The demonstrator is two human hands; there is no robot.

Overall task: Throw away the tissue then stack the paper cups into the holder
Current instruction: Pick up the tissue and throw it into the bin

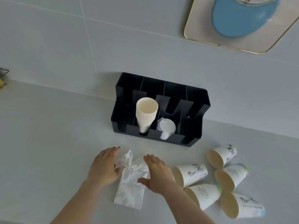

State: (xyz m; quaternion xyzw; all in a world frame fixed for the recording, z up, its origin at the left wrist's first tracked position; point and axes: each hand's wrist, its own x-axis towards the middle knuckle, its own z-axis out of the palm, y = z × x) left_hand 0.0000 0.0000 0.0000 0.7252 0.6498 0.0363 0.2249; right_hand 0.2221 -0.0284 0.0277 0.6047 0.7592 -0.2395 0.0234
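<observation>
Two bare hands flank crumpled white tissue lying flat in front of black slotted plastic holder: left hand and right hand fingers together, palms down, touching tissue edges. Five printed paper cups on sides, right of tissue.

left grip: spread, palm down | right grip: spread, palm down

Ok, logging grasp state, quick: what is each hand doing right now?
Left hand: open, fingers spread, at the left edge of the crumpled white tissue, no grip.
Right hand: open, flat over the tissue's right side, holding nothing.
</observation>
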